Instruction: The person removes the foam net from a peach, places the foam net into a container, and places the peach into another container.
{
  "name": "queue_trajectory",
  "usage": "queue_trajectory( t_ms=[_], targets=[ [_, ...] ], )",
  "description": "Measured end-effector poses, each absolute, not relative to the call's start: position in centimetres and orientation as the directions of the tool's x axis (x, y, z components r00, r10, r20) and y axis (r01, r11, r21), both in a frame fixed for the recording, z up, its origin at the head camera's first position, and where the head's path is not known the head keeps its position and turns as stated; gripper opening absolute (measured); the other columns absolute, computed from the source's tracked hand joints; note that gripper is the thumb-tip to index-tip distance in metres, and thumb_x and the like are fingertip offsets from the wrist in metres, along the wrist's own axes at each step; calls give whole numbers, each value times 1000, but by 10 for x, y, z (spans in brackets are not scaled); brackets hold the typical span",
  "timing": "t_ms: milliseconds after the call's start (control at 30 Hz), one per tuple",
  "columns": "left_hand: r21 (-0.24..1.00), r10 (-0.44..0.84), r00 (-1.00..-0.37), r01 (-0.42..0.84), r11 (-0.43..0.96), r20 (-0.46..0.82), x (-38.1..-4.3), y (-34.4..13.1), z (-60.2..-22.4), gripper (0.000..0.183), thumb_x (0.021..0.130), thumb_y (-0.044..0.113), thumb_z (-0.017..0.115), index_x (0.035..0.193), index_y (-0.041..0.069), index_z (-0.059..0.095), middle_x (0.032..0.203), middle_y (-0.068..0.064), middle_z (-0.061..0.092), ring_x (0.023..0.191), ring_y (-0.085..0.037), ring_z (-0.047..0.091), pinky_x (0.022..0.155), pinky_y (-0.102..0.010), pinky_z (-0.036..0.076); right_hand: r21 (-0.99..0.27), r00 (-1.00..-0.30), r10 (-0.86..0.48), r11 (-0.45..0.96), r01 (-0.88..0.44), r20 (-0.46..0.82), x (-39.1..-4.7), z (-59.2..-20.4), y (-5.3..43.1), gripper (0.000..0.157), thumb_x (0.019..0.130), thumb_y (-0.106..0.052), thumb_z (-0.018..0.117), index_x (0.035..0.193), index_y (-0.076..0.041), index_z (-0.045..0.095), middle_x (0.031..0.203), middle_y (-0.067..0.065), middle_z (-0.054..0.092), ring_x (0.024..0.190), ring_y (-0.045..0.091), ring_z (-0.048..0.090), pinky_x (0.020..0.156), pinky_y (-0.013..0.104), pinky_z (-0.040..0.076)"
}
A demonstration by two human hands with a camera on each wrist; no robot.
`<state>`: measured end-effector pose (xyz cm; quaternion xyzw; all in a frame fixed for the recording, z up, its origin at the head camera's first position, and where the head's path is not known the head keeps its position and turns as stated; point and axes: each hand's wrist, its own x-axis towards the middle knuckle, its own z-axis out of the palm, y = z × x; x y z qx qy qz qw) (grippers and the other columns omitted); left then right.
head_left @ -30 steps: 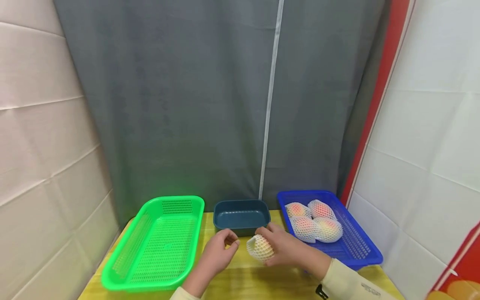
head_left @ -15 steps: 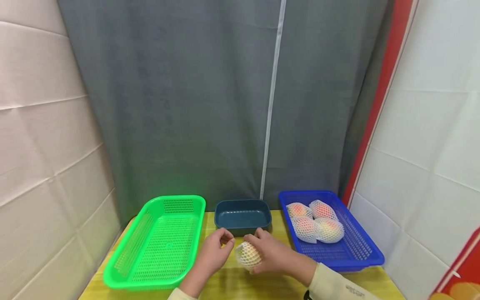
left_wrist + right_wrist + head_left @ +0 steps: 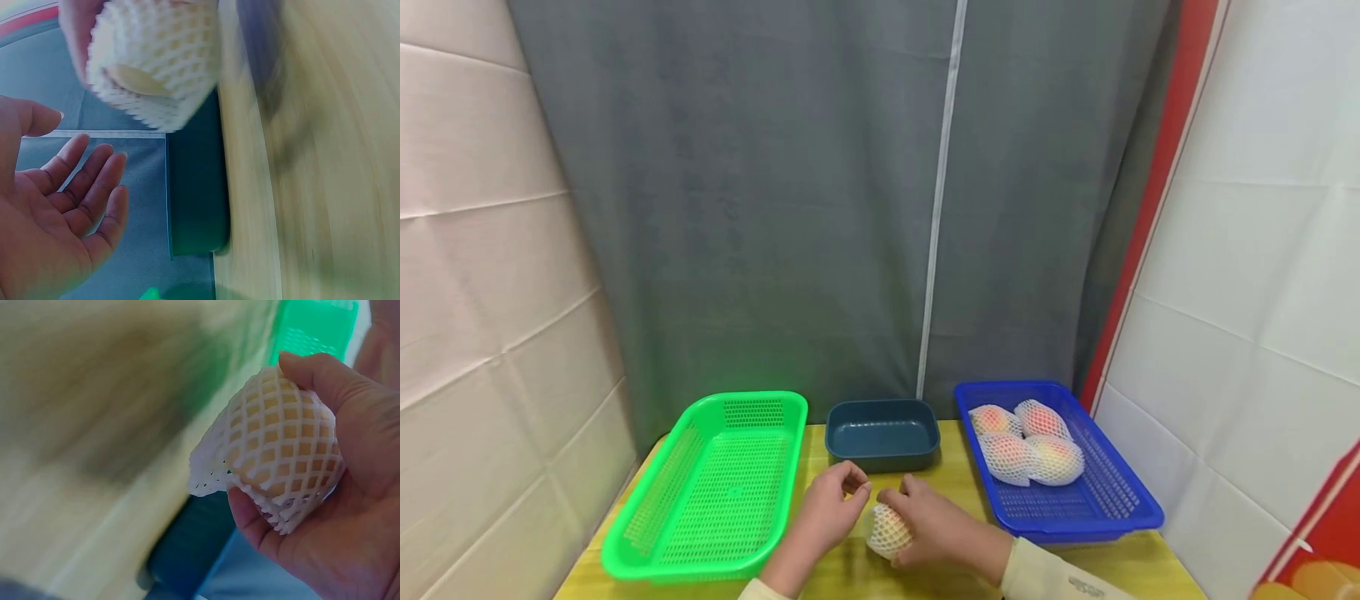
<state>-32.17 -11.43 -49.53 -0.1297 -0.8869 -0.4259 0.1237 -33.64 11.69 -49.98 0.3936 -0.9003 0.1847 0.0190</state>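
My right hand (image 3: 940,525) grips a yellowish fruit in a white foam net (image 3: 889,532) above the table. In the right wrist view the thumb lies over the top of the netted fruit (image 3: 284,440) and fingers curl beneath it. The net's loose end sticks out past the fruit. My left hand (image 3: 829,504) is just left of it, apart from the fruit. Seen from the left wrist, this hand (image 3: 62,219) holds nothing and its fingers are loosely bent, palm toward the fruit. Part of the fruit shows through the net's opening there.
A dark teal box (image 3: 883,462) stands behind the hands. On the left is a green perforated basket (image 3: 730,492). The blue basket (image 3: 1112,475) at the right holds several netted fruits (image 3: 1056,460). The table is yellow wood (image 3: 955,575), with a grey curtain (image 3: 775,208) behind.
The right hand has carried the netted fruit leftward and slightly down, closer to the left hand. My left hand has barely moved.
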Motion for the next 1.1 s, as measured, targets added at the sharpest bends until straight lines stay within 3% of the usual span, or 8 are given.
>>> queue_trajectory(
  t_ms=[400, 833, 1100],
  targets=[
    [717, 141, -940, 329, 615, 310, -322, -116, -503, 7, 104, 23, 74, 98, 21, 70, 97, 9, 70, 93, -12, 67, 77, -36, 54, -366, -745, -664, 681, -635, 57, -338, -525, 112, 87, 74, -38, 102, 150, -24, 62, 108, -7, 47, 94, 5, 49, 81, 26, 52],
    [720, 152, -940, 332, 610, 305, -324, -119, -505, 8, 104, 27, 74, 98, 22, 71, 95, 11, 70, 89, -11, 64, 76, -35, 53, -289, -741, -666, 695, -658, 87, -336, -525, 107, 90, 72, -43, 103, 149, -23, 60, 107, -7, 48, 95, 6, 49, 81, 27, 53],
    [726, 180, -943, 331, 603, 280, -322, -120, -505, 10, 106, 29, 74, 99, 22, 71, 95, 11, 70, 91, -12, 66, 77, -37, 53, -238, -730, -669, 692, -681, 142, -331, -525, 111, 102, 67, -56, 103, 151, -19, 59, 108, -8, 51, 96, 6, 51, 84, 30, 54]
  ],
)
